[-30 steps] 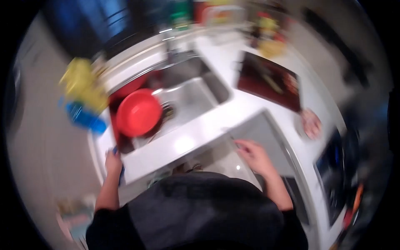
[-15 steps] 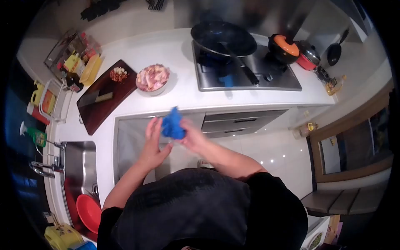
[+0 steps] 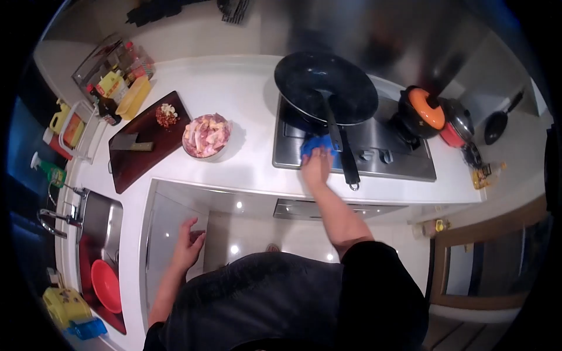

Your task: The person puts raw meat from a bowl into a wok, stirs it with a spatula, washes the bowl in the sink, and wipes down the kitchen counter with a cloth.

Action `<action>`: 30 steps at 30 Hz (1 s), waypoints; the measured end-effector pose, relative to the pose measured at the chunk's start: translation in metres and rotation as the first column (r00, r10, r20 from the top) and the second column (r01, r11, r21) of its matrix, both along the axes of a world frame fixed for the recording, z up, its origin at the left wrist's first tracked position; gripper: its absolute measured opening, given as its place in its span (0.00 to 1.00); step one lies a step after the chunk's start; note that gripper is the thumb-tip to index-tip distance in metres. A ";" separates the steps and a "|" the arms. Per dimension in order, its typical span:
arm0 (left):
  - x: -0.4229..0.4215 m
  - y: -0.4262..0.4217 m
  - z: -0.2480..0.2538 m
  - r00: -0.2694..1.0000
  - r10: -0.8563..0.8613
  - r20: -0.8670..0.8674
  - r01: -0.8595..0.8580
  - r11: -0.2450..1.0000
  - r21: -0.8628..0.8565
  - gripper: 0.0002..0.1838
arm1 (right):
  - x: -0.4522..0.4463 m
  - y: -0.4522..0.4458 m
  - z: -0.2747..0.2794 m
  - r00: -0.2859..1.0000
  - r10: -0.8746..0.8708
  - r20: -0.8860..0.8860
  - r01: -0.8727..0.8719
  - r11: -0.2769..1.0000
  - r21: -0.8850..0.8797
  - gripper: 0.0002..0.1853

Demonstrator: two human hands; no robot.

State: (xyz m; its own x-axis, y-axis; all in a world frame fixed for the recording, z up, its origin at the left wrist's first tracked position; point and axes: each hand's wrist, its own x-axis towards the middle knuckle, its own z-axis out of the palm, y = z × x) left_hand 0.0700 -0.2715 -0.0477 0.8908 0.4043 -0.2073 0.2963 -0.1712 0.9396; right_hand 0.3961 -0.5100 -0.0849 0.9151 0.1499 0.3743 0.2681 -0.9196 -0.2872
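My right hand (image 3: 317, 168) presses a bunched blue cloth (image 3: 318, 146) against the steel stovetop (image 3: 374, 165), left of the wok handle. A black wok (image 3: 304, 76) sits on the left burner, its long handle jutting over the stove's front edge. Inside the wok lies a dark spatula (image 3: 329, 117), its shaft running out along the handle. My left hand (image 3: 188, 244) hangs in the air below the counter edge, fingers loosely curled and apart, holding nothing.
A bowl of raw meat pieces (image 3: 206, 136) stands beside a dark cutting board (image 3: 146, 155) bearing a cleaver (image 3: 136, 144) and chopped seasonings (image 3: 167, 116). A pot with an orange lid (image 3: 427, 108) occupies the right burner. At left is a sink (image 3: 104, 213) with a red basin (image 3: 106, 286).
My right hand has carried the blue cloth forward and right onto the stovetop. My left hand has come away from the cloth, dropping back toward my body.
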 end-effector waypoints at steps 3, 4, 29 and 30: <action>-0.006 -0.009 0.003 0.999 0.031 -0.041 -0.035 0.995 -0.091 0.23 | -0.014 0.039 -0.005 0.979 0.205 0.020 -0.206 0.968 0.146 0.13; 0.001 -0.013 0.011 0.997 0.036 -0.067 -0.046 0.987 -0.151 0.23 | -0.018 0.053 -0.006 0.953 0.303 0.002 -0.298 0.936 0.186 0.13; -0.422 0.104 0.059 -0.113 0.828 -0.549 -0.077 0.544 0.836 0.34 | -0.292 0.168 -0.018 0.036 0.844 -0.536 -0.867 0.293 0.403 0.14; -0.409 0.124 0.043 0.169 0.865 -0.473 -0.106 0.493 0.864 0.33 | -0.302 0.168 -0.024 0.048 0.841 -0.538 -0.881 0.290 0.374 0.14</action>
State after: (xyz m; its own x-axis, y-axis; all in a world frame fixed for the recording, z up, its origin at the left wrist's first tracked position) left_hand -0.3391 -0.1471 -0.0050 -0.0953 0.9895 -0.1082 0.9889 0.0817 -0.1238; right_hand 0.0946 -0.3416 -0.1085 0.0881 0.9842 -0.1539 0.6877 -0.1718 -0.7054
